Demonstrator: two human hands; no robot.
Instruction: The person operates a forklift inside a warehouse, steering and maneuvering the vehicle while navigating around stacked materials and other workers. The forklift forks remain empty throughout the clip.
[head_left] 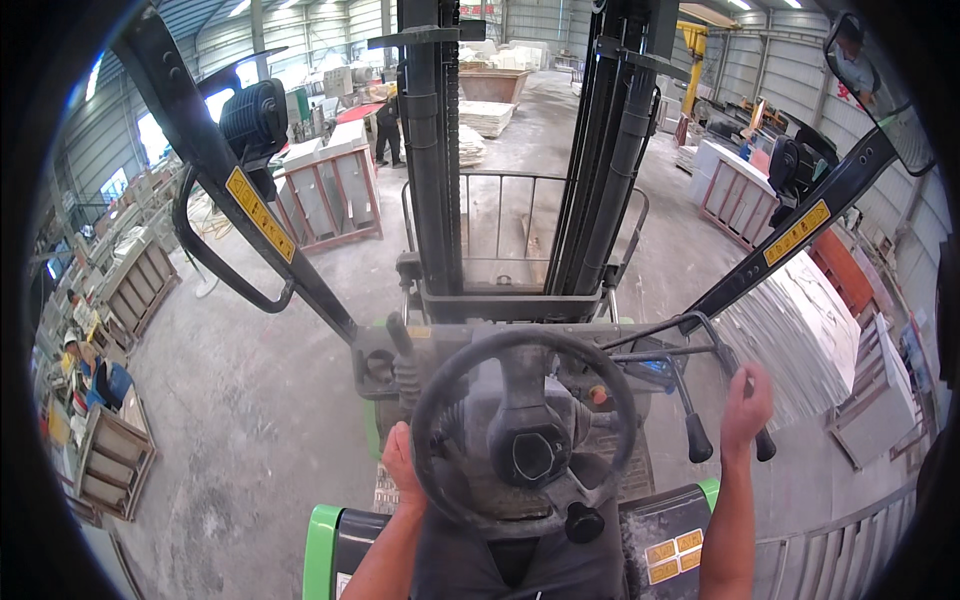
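Observation:
I sit in a forklift cab and look down over the black steering wheel (pixel 525 432). My left hand (pixel 402 462) grips the wheel's left rim. My right hand (pixel 746 400) is up at the black control levers (pixel 697 435) on the right of the dash, fingers curled around the rightmost lever. The wheel's spinner knob (pixel 583 522) sits at its lower right, free of either hand. The black mast (pixel 520 150) rises straight ahead, with the metal load backrest (pixel 500 230) behind it.
Racks of stone slabs (pixel 330 195) stand ahead on the left, more slabs (pixel 800 320) lean at the right. A person (pixel 387 125) stands far ahead. Wooden crates (pixel 110 460) lie at the left on the dusty concrete floor (pixel 250 400). A mirror (pixel 880 90) hangs at the upper right.

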